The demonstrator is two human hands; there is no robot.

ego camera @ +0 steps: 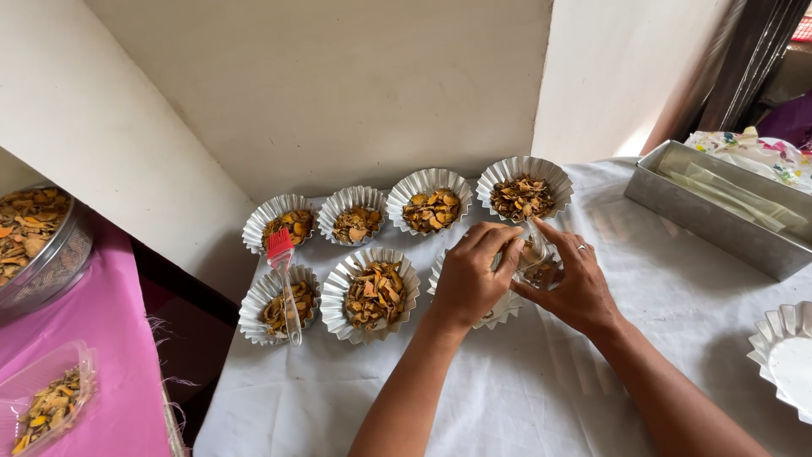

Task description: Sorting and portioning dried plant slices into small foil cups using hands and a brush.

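Item: white cloth-covered table, set against a pale wall. The near half of the cloth lies bare; its left edge drops to a dark gap before a pink-covered surface.

Left hand: fingers drawn together, pinching the top of a small clear plastic bag of brown-orange dried pieces, mid-table, just in front of the far-row cups.

Right hand: fingers closed on the same bag from its right side, index finger raised (a ring shows on one finger). Beneath both hands sits a fluted foil cup, mostly hidden.

Far row, toward the wall edge: four fluted foil cups of dried pieces, close-set, rims nearly touching. Near row, toward the left edge: two filled cups; a red-headed silicone brush lies across the leftmost one.

Right side: rectangular metal tray near the far right corner, holding pale folded sheets; an empty fluted mould at the right edge, cut off by the frame.

Pink surface: metal mesh basket of dried pieces at the far side; clear plastic tub of the same at the near corner.
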